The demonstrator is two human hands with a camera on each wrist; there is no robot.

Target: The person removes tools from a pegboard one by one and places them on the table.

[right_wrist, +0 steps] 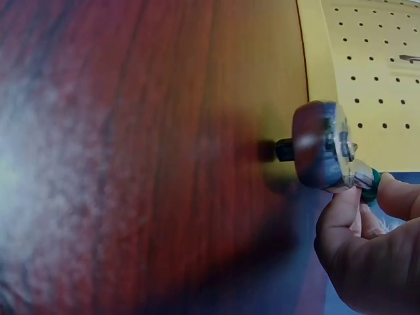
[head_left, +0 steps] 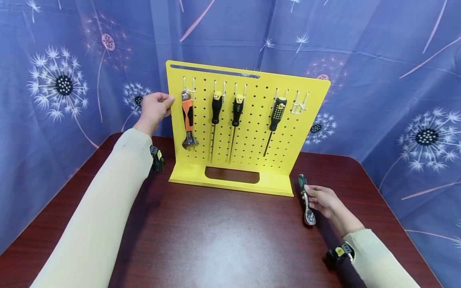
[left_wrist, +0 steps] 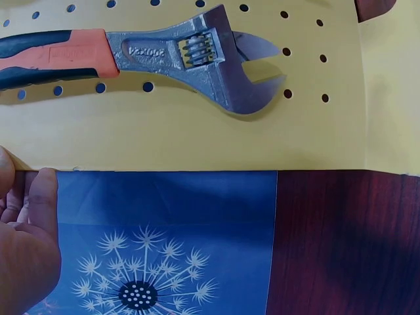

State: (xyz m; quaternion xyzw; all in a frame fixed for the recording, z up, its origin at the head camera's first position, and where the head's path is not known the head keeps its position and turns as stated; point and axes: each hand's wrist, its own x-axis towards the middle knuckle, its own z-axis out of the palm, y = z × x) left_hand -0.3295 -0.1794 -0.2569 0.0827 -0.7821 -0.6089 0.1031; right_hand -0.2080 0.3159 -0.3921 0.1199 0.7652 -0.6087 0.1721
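My left hand pinches the left edge of a yellow pegboard, thumb and fingers at its rim. Just beside it on the board hangs an adjustable wrench with an orange and black handle, jaw end down. In my right hand is a ratchet wrench, gripped around the handle near the green part. Its round metal head points toward me, close over the table, right of the pegboard's base. The right wrist view shows the black square drive facing the table top.
Three screwdrivers hang from the board: one left of centre, one near the middle, one to the right. A white hook at far right bears nothing. Behind the reddish-brown table hangs a blue dandelion-print cloth.
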